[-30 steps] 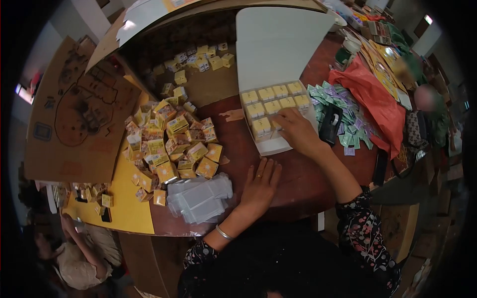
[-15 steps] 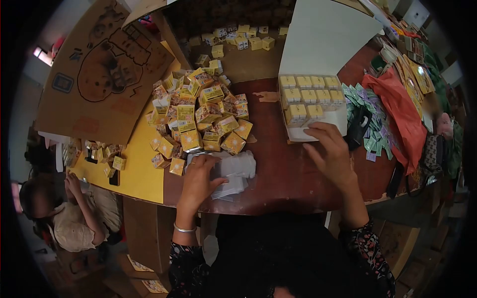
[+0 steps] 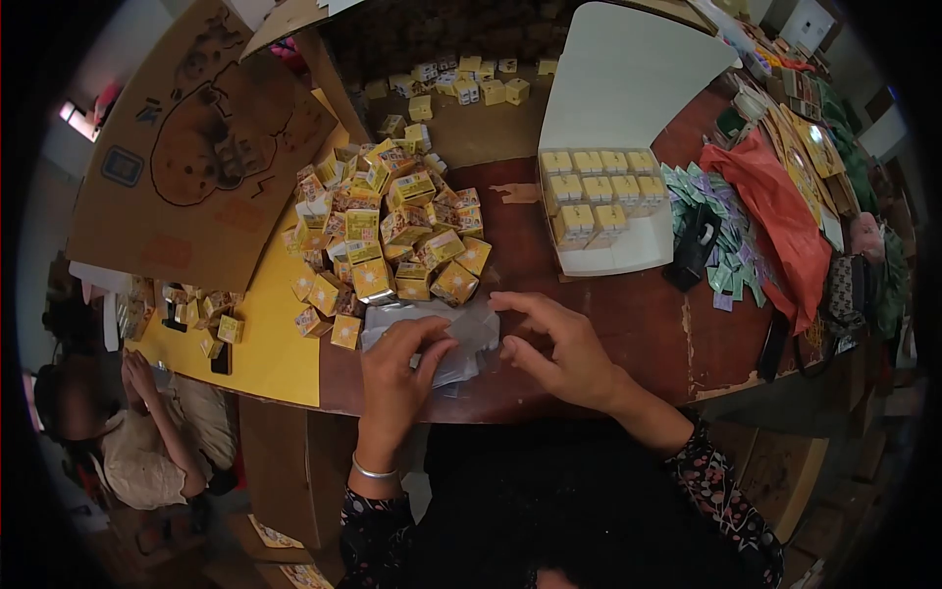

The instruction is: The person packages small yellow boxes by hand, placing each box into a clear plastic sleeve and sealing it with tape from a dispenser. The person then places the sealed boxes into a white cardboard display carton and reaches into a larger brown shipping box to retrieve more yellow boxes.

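Clear sleeves (image 3: 461, 339) under both hands — brown table (image 3: 608, 324), cluttered.

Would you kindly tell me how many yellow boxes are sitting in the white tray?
10 yellow boxes in the white tray: four along the back row, four in the middle row, two at the front row's left. None looks hidden.

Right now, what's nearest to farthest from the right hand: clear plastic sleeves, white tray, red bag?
From the right hand:
1. clear plastic sleeves, touching it, on its left.
2. white tray, farther back, slightly right.
3. red bag, far back to the right.
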Action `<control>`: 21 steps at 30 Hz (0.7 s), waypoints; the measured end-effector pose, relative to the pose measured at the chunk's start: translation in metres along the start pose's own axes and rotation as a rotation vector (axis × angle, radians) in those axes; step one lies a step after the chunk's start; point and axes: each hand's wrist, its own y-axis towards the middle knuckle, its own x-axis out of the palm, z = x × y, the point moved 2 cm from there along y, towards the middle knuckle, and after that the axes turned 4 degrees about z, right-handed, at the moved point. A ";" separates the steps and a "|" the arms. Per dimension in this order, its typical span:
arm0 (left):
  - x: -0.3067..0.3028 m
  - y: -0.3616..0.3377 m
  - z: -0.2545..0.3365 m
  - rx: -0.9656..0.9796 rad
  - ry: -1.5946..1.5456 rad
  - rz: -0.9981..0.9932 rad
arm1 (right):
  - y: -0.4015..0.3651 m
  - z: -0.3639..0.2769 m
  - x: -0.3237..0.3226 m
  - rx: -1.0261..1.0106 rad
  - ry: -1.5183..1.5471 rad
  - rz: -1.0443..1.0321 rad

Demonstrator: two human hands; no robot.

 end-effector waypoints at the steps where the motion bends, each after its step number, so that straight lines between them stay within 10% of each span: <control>1: -0.001 0.002 0.009 0.044 0.014 -0.007 | 0.001 -0.002 0.000 -0.035 -0.022 0.021; 10: 0.020 0.004 0.024 0.183 0.036 -0.165 | -0.005 -0.013 -0.034 0.609 0.433 -0.486; 21: 0.044 -0.011 0.032 0.148 0.149 -0.318 | -0.007 0.000 -0.046 0.573 0.480 -0.344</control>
